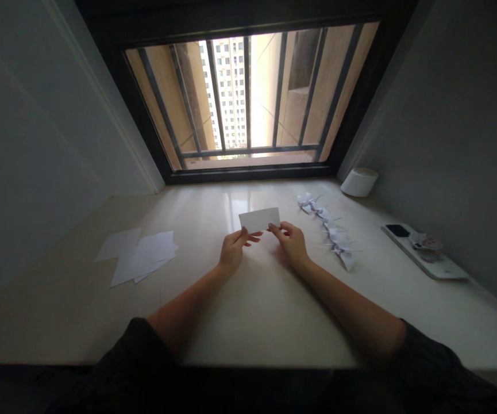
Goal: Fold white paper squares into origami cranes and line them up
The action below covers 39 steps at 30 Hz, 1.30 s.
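My left hand point(233, 250) and my right hand point(289, 242) hold a small white rectangle of paper point(259, 219) up above the stone sill, pinching its lower corners. The sheet is folded or flat; I cannot tell which. To the left of my left hand lies a loose pile of white paper sheets point(142, 257). To the right of my right hand, a row of folded white paper cranes point(328, 227) runs along the sill, close to my right hand but not touching it.
A polished cream stone sill point(265, 322) stretches under my arms up to a dark barred window point(248, 98). At the right stand a white cylindrical cup point(359, 181) and a white tray point(424, 253) holding a black phone and small items. Walls rise at both sides.
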Motion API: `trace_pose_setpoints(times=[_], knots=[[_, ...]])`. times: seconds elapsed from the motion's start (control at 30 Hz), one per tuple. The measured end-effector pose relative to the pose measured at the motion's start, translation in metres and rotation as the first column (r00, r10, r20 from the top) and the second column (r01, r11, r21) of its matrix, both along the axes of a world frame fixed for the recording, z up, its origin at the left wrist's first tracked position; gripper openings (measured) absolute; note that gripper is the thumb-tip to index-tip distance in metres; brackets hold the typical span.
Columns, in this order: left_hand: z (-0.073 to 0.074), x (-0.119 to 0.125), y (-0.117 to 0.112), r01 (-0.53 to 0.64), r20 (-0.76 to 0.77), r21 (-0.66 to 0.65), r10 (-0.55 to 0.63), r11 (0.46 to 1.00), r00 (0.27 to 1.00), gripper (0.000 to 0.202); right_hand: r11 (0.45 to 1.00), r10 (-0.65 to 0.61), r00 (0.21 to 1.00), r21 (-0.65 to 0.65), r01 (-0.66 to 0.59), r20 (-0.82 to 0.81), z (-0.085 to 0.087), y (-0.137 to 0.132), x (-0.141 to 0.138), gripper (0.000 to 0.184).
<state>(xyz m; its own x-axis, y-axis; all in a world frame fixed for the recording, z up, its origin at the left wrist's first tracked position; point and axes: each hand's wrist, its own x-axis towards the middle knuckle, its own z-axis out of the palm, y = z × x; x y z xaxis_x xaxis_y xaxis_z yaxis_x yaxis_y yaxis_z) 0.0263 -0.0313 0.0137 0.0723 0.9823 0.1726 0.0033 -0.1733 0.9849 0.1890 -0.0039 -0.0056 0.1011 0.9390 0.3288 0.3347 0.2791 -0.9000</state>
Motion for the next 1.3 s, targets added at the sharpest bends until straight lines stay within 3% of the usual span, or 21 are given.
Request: trace_pose_setpoints(times=[0.13,0.37,0.5,0.67,0.8,1.0,1.13,1.3], knots=[[0.0,-0.001,0.0,-0.013,-0.01,-0.022,0.012,1.0,1.0,0.051,1.0,0.011,1.0,0.025,-0.011,0.013,0.0,-0.001,0.0,0.036],[-0.002,-0.004,0.003,-0.207,-0.026,-0.003,0.207,0.978,0.978,0.043,0.997,0.064,0.998,0.036,-0.063,-0.014,0.0,-0.004,-0.002,0.036],[-0.002,-0.005,0.005,-0.247,0.006,0.001,0.247,0.969,0.969,0.037,0.995,0.087,0.996,0.05,-0.086,-0.014,0.001,-0.005,-0.001,0.037],[0.001,-0.004,0.002,-0.27,0.049,0.003,0.27,0.963,0.962,0.065,0.998,0.031,0.999,0.046,-0.03,-0.016,0.0,-0.002,-0.001,0.034],[0.001,-0.003,0.002,-0.258,0.033,0.032,0.257,0.966,0.966,0.064,0.994,-0.033,0.999,0.102,0.035,-0.022,-0.001,-0.002,-0.002,0.049],[0.0,-0.003,0.003,-0.297,0.045,0.001,0.296,0.955,0.954,0.062,0.976,-0.046,0.986,0.22,0.01,0.16,0.001,-0.006,-0.002,0.056],[0.002,-0.004,0.003,-0.304,0.061,-0.011,0.304,0.953,0.951,0.061,0.966,-0.049,0.975,0.259,-0.01,0.218,0.006,-0.01,-0.002,0.051],[0.0,-0.005,0.003,-0.316,0.068,-0.006,0.316,0.949,0.946,0.062,0.968,-0.031,0.987,0.251,-0.009,0.155,0.009,-0.011,-0.001,0.031]])
